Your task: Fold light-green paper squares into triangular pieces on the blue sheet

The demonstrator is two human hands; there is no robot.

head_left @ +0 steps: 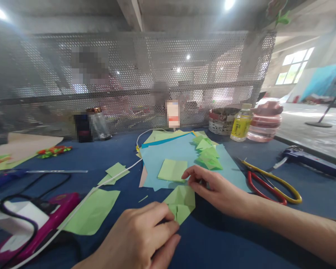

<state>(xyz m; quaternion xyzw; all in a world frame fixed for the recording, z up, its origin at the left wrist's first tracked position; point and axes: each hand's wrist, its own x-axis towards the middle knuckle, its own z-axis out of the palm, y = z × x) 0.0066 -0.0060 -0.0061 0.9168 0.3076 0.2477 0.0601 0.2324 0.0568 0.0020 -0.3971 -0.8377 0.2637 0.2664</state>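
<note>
A light green piece of paper with fold creases lies on the dark blue table in front of me. My left hand is closed on its lower left edge, the fingers bent and close together. Over the upper right side of this paper rests my right hand, loosely curved, with thumb and index finger apart and nothing seen between them. The index fingertip reaches the edge of a green paper square, which lies on light blue sheets. Several folded green paper pieces overlap farther back on these sheets.
Yellow-and-red-handled scissors and a blue glue gun lie right. Behind stand a yellow-labelled bottle, a pink bottle and a basket. Left are green papers, a white cable and a magenta tool.
</note>
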